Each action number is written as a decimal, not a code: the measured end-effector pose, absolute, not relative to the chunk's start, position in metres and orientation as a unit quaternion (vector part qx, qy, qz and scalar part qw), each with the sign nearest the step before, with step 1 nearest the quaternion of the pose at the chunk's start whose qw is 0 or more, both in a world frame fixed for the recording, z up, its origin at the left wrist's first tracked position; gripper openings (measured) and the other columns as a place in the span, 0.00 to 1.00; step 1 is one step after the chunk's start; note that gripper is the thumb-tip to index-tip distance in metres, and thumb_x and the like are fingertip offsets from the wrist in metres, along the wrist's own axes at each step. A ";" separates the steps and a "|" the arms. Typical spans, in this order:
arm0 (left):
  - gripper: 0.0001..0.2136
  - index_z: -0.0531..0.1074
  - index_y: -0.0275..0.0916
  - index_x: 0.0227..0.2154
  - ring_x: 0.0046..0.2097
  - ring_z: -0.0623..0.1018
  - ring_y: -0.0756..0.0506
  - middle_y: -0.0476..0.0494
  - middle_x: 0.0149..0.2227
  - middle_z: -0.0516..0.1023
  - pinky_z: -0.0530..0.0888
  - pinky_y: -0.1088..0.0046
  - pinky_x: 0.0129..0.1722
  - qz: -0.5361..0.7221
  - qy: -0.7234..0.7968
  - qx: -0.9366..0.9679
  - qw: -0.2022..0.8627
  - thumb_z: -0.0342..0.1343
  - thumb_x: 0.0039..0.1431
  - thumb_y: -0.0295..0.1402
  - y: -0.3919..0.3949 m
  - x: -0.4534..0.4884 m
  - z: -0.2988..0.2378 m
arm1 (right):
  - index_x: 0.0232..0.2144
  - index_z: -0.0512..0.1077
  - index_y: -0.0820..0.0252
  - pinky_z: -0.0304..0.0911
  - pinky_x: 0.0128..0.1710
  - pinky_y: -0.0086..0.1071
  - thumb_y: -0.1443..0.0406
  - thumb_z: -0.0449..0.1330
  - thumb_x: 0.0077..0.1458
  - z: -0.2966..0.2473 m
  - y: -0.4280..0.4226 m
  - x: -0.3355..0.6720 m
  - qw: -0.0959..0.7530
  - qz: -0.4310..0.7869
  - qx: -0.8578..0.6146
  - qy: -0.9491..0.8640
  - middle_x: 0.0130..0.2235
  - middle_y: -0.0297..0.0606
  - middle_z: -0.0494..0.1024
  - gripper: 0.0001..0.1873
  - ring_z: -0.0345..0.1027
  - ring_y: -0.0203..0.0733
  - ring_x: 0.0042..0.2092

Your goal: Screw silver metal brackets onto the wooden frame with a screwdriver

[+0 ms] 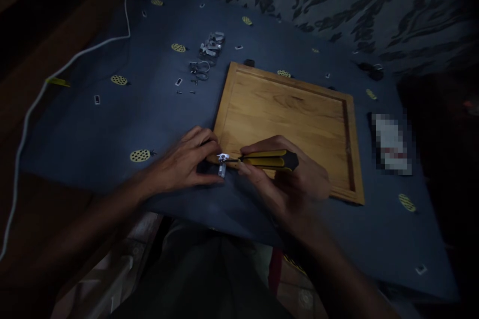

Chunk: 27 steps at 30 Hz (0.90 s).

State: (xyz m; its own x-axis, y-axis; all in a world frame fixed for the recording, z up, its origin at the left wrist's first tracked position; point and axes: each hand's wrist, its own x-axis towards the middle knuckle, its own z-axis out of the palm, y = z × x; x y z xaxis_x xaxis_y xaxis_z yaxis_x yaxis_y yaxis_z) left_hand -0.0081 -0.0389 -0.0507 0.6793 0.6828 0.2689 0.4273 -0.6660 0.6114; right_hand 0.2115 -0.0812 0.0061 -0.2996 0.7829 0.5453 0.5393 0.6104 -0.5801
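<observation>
A wooden panel (pixel 288 114) with a raised frame lies flat on the cloth-covered table. At its near left corner is a small shiny metal hinge (pixel 222 170). My left hand (pixel 187 159) is closed about that corner, fingers on the wood's edge and thumb against the hinge's lower part. My right hand (pixel 295 187) grips a yellow and black screwdriver (pixel 269 160), held nearly level and pointing left. Its shaft reaches the hinge; the exact contact of the tip is too small to make out.
Several metal hinges (pixel 211 45) lie behind the panel's left side, near a wire-like loop (pixel 202 70) and a few screws (pixel 186 92). A white cable (pixel 75 57) runs along the left. A blurred-out object (pixel 392 144) lies at right, and dark items (pixel 372 70) at the far right.
</observation>
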 end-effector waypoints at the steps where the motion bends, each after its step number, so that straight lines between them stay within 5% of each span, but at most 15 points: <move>1: 0.21 0.75 0.38 0.48 0.50 0.72 0.39 0.39 0.48 0.75 0.73 0.59 0.52 0.248 0.315 0.879 0.260 0.63 0.65 0.52 -0.039 -0.008 -0.051 | 0.42 0.75 0.54 0.72 0.32 0.32 0.68 0.66 0.64 0.007 -0.081 0.213 0.411 0.147 -0.407 -0.802 0.38 0.35 0.83 0.06 0.79 0.40 0.37; 18: 0.22 0.75 0.38 0.48 0.49 0.72 0.39 0.39 0.47 0.75 0.74 0.60 0.51 0.247 0.315 0.883 0.246 0.65 0.63 0.51 -0.040 -0.008 -0.051 | 0.33 0.75 0.53 0.77 0.37 0.40 0.68 0.62 0.66 0.003 -0.081 0.216 0.435 0.204 -0.438 -0.760 0.39 0.38 0.84 0.07 0.80 0.44 0.38; 27: 0.22 0.75 0.35 0.48 0.49 0.72 0.39 0.38 0.47 0.75 0.74 0.61 0.50 0.259 0.306 0.884 0.242 0.66 0.63 0.49 -0.040 -0.006 -0.050 | 0.39 0.75 0.54 0.75 0.36 0.35 0.70 0.65 0.63 -0.002 -0.078 0.216 0.443 0.202 -0.413 -0.770 0.39 0.36 0.84 0.05 0.79 0.41 0.36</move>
State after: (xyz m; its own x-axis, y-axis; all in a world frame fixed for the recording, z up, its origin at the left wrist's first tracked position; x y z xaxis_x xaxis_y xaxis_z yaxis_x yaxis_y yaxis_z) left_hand -0.0064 -0.0399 -0.0496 0.6787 0.6664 0.3086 0.4156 -0.6950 0.5867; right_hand 0.2164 -0.0777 -0.0021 -0.2667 0.8143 0.5156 0.4572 0.5778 -0.6761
